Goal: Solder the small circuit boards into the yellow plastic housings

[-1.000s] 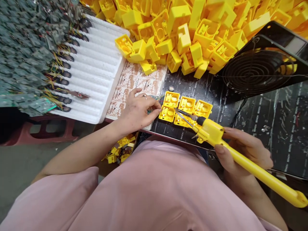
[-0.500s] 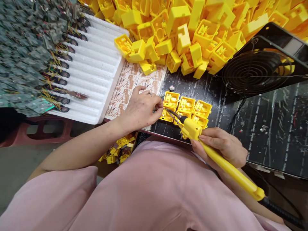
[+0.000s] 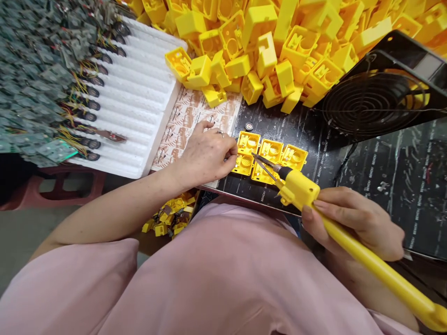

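Several small open yellow plastic cases [image 3: 270,150] lie in two rows on the black work surface. At the left end of the rows is my left hand [image 3: 211,153], its thumb and fingers pinched beside the nearest cases; what they hold, if anything, is hidden. My right hand [image 3: 363,223] is wrapped round the handle of a yellow soldering iron [image 3: 298,186]. The iron's metal tip and a thin feed tube point left, over the middle of the cases. A small round part [image 3: 248,126] rests just behind the rows.
A large heap of yellow cases [image 3: 260,28] fills the back. A black fan [image 3: 370,102] stands at the right. On the left, a white foam tray [image 3: 150,93] bears many circuit boards [image 3: 38,70] with wires. Below the table edge are more yellow parts [image 3: 171,216].
My right hand has drawn the soldering iron to the right and towards me, its tip leaving the left cases near my fingers. My left hand stays almost in place.
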A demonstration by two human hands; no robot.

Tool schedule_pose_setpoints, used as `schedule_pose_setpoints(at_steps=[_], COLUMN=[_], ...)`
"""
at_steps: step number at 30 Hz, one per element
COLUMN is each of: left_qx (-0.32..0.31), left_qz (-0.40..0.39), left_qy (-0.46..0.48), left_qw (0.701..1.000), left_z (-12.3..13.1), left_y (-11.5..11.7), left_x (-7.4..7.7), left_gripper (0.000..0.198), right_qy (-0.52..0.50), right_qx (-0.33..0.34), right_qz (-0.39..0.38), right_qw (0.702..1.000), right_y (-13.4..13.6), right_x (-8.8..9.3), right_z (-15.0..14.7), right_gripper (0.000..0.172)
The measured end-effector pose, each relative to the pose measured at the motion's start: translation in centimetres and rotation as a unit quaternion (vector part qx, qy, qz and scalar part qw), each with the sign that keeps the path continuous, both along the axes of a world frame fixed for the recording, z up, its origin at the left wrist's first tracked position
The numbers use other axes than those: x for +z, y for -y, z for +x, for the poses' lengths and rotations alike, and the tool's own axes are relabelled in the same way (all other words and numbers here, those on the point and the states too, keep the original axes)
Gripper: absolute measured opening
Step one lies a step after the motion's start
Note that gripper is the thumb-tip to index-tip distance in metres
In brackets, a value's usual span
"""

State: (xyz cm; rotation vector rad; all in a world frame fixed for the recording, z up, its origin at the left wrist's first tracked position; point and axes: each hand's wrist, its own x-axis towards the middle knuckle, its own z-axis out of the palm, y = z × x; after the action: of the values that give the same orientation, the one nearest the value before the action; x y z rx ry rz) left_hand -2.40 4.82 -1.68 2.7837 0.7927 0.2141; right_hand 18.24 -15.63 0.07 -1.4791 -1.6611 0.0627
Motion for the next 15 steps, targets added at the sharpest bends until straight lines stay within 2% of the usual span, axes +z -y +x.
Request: schedule_pose_setpoints(at_steps=[7,9,12,15], left_qx=[-0.006,-0.008,-0.009,-0.012], left_qz=[0.025,0.021,-0.004,-0.046], left_qy=[-0.006,-0.002,0.019,0.04], left_qw=[1.0,1.0,1.0,0.998], left_z=[0.0,0.0,-0.3,-0.7], left_y=[-0.1,0.0,0.0,-0.2], left_x=[-0.1,-0.2,-0.4,-0.5], left_gripper=[0.021,0.022,0.025,0.026], right_qy=[-0.02,-0.033,-0.025,-0.026], right_qx=[0.016,0.003,-0.042,-0.068], right_qz=[0.052,0.05,0.043,0.034], right_qw=[0.998,0.998,0.998,0.997], right_y=[-0.1,-0.1,0.2,0.4], right_x=[-1.4,-1.8,-2.1,-2.2], right_z=[0.2,0.0,-0.4,-0.6], right_gripper=[0.025,0.035,0.06,0.064])
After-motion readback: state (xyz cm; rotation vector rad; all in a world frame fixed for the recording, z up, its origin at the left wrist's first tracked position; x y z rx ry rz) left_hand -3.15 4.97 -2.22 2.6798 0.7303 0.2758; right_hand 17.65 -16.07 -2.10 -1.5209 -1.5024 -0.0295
